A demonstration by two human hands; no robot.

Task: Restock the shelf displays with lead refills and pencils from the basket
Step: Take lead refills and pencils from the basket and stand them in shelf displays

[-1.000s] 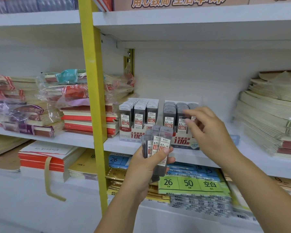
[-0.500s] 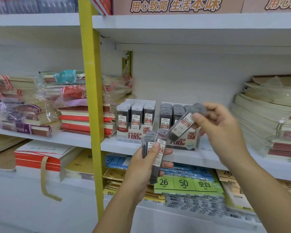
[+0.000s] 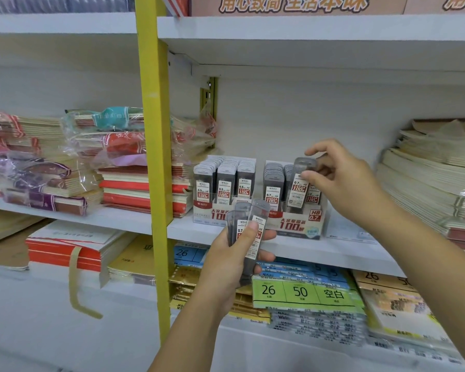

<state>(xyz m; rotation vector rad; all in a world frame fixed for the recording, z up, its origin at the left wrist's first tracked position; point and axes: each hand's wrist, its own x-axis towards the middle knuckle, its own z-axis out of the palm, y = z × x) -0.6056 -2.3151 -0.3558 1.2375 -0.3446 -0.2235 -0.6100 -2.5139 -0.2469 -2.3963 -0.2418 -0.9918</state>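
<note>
Two display boxes of grey lead refill cases stand on the middle shelf: the 0.5 box (image 3: 215, 210) on the left and the 0.7 box (image 3: 298, 224) on the right. My right hand (image 3: 341, 181) pinches one upright lead refill case (image 3: 298, 183) by its top, over the middle row of the 0.7 box. My left hand (image 3: 234, 261) holds a small bunch of lead refill cases (image 3: 249, 224) upright in front of the shelf edge, just below the two boxes. No basket or pencils are in view.
A yellow upright post (image 3: 156, 157) divides the shelving left of the boxes. Wrapped notebook stacks (image 3: 118, 162) sit to the left, beige notebook stacks (image 3: 435, 178) to the right. Index paper packs (image 3: 301, 291) fill the shelf below. Another shelf board (image 3: 306, 30) hangs overhead.
My right hand took one case from the bunch in my left hand, turned it from tilted to upright and carried it to the 0.7 box. The left hand stayed nearly still.
</note>
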